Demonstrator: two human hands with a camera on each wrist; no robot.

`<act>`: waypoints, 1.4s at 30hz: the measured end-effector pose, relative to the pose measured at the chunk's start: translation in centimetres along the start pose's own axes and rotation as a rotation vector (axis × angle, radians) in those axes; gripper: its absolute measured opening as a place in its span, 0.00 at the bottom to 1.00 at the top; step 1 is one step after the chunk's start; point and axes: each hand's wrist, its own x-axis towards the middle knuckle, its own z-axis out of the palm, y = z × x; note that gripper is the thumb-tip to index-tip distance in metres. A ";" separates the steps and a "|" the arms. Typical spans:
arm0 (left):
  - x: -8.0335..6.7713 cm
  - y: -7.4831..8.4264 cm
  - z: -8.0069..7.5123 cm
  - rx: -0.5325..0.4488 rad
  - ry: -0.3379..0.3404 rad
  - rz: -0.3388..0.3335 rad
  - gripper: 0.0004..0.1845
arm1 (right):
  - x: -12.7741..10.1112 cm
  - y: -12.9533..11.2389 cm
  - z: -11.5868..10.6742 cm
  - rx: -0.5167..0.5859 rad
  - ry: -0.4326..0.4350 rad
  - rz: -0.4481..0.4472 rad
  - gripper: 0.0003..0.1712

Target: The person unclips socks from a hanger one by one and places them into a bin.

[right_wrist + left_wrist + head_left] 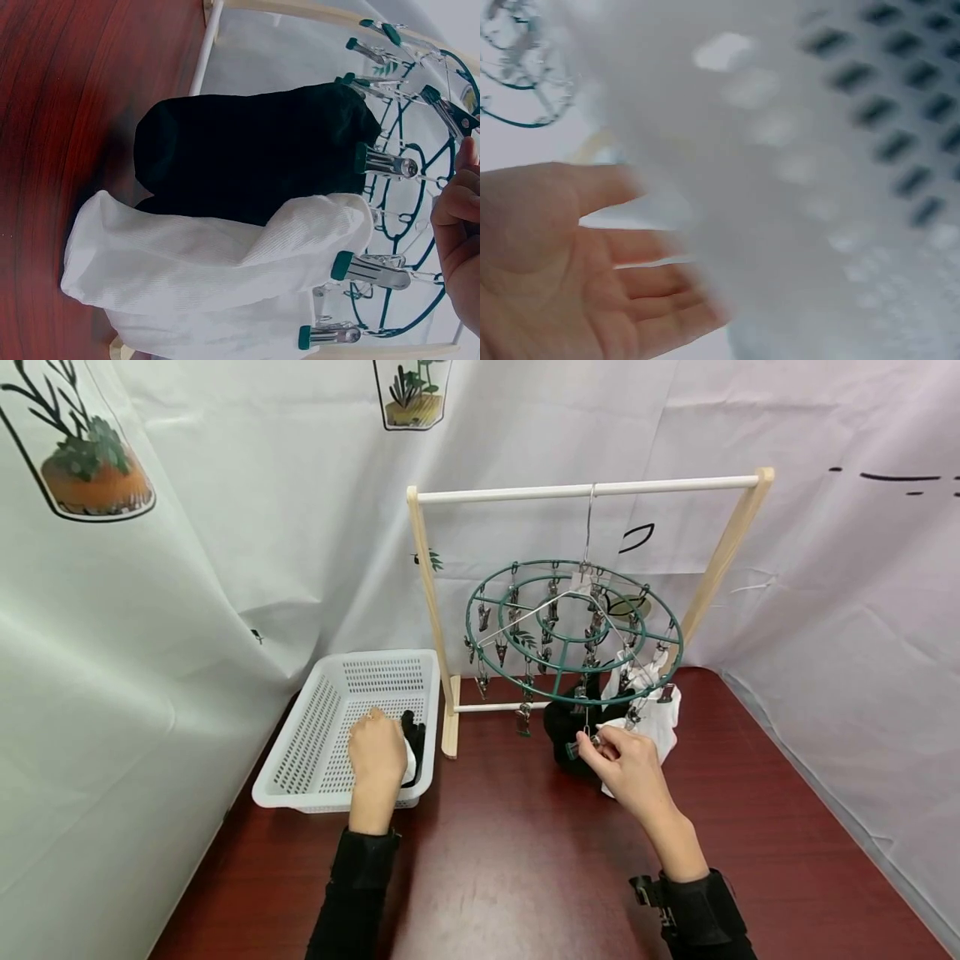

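In the head view my left hand (377,745) reaches down into the white basket (272,795). A white cloth (409,763) and black socks (420,752) lie beside that hand. The basket wall (795,247) hides the left fingertips in the left wrist view, so whether they hold the cloth does not show. My right hand (628,768) pinches a metal clip (450,112) with green tips, hanging from the round drying rack (555,693). Next to it, other clips hold a black sock (255,150) and white socks (210,255).
A wooden stand (431,610) with a white top bar (510,495) carries the rack by a hook. Several other clips (501,652) dangle from the rings. A dark red table (517,860) lies below, and a white patterned curtain (262,485) surrounds it.
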 end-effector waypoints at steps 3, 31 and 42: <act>-0.2 2.0 -1.1 -0.045 0.161 0.070 0.15 | 0.0 0.0 -0.1 -0.005 0.017 -0.009 0.26; 0.7 16.0 0.8 -0.246 0.416 0.731 0.15 | -0.2 -0.8 -0.5 -0.008 -0.043 0.056 0.19; 1.2 14.9 1.1 -0.383 0.377 0.733 0.18 | -0.4 -0.6 -0.1 -0.010 -0.077 0.039 0.13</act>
